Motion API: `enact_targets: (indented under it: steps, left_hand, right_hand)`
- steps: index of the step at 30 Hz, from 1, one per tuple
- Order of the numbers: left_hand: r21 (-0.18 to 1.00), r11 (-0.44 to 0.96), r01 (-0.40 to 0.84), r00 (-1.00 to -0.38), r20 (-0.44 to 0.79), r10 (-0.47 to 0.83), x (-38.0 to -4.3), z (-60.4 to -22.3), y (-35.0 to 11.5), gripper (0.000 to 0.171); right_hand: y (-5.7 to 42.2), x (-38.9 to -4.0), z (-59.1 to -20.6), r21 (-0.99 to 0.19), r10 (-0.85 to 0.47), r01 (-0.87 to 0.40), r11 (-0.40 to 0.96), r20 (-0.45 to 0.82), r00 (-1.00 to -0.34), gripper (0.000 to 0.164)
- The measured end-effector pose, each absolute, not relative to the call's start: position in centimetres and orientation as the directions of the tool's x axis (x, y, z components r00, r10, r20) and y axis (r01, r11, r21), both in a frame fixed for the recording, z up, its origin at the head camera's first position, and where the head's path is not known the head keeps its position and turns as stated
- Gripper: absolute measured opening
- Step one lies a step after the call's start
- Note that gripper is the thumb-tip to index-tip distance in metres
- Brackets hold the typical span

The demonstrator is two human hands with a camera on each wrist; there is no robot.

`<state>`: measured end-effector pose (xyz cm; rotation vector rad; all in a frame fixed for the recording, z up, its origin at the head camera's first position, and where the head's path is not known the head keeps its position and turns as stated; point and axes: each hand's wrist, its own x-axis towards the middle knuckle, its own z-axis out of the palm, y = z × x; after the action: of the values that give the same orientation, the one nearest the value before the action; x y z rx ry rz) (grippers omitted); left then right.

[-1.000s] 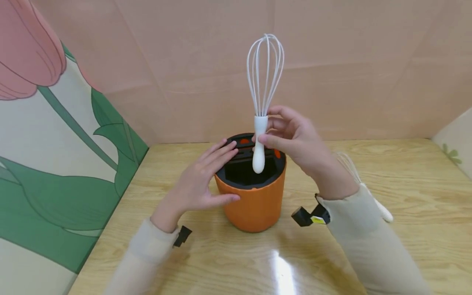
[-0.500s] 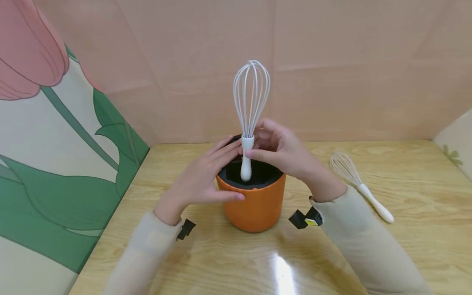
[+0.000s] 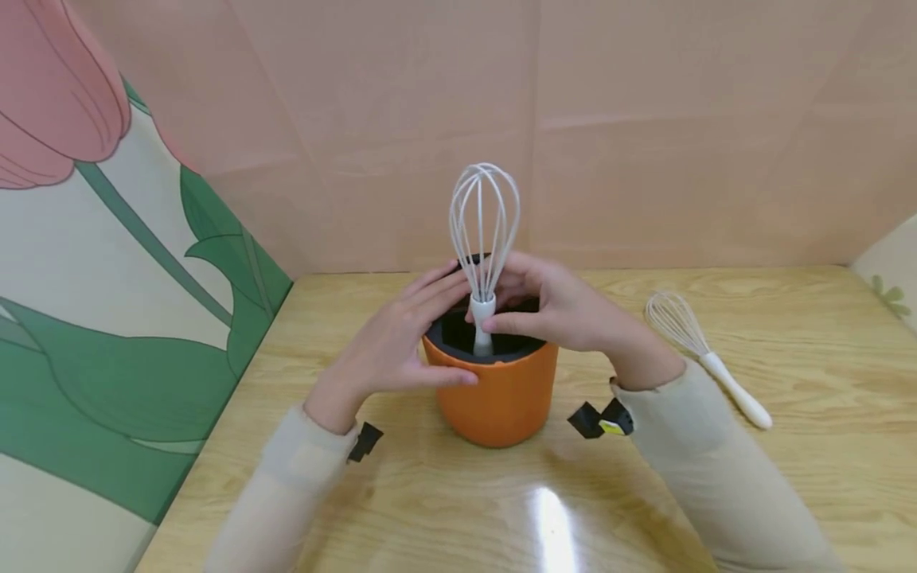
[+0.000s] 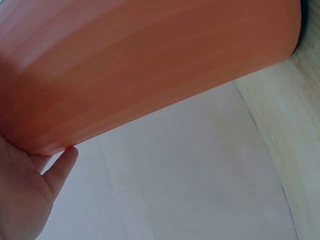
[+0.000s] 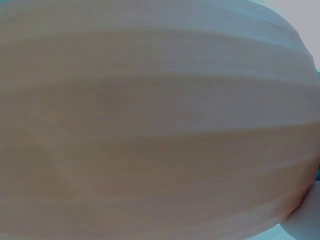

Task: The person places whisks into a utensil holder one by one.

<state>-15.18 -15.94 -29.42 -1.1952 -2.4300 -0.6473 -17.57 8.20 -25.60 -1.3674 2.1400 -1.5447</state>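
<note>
A white whisk [image 3: 483,231] stands nearly upright, wires up, its handle's lower end inside the dark opening of an orange utensil holder [image 3: 494,398]. My right hand [image 3: 566,306] pinches the handle, with the thumb in front and the other fingers behind it. My left hand [image 3: 390,342] rests on the holder's left side, fingers straight across the black top and thumb along the front wall. In the left wrist view the orange wall [image 4: 150,65] fills the upper part, with part of the left hand [image 4: 22,195] against its edge. The holder's ribbed wall [image 5: 150,110] nearly fills the right wrist view.
A second whisk [image 3: 709,358] with a white handle lies on the wooden table [image 3: 430,509] to the right of the right forearm. A pinkish backdrop [image 3: 630,143] rises behind the table. A panel with a painted tulip [image 3: 107,318] stands at the left.
The whisk in my right hand has come down and slightly left, its handle end passing into the holder's opening. My left hand has stayed nearly in place on the holder.
</note>
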Motion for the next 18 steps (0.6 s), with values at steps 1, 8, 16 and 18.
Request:
enact_targets:
  steps: [1,8,16,18]
  left_hand:
    - [0.247,0.538,0.806,-0.582,0.498,0.643,-15.19,-29.41,-15.92,0.102]
    - [0.268,0.553,0.789,-0.606,0.481,0.633,-15.1,-29.26,-15.74,0.1]
    - [0.275,0.544,0.793,-0.604,0.479,0.637,-15.23,-29.23,-15.82,0.1]
    - [0.273,0.537,0.798,-0.596,0.485,0.64,-15.26,-29.25,-15.87,0.099]
  right_hand:
    - [8.23,-17.56,-25.57,-0.813,-0.749,-0.58,0.053,0.352,-0.561,0.051]
    - [8.53,-17.57,-25.39,-0.749,-0.798,-0.653,0.115,0.322,-0.51,0.042]
    - [8.81,-17.72,-25.2,-0.677,-0.839,-0.728,0.111,0.328,-0.434,0.033]
    - [8.8,-17.67,-25.12,-0.668,-0.843,-0.734,0.12,0.322,-0.431,0.035]
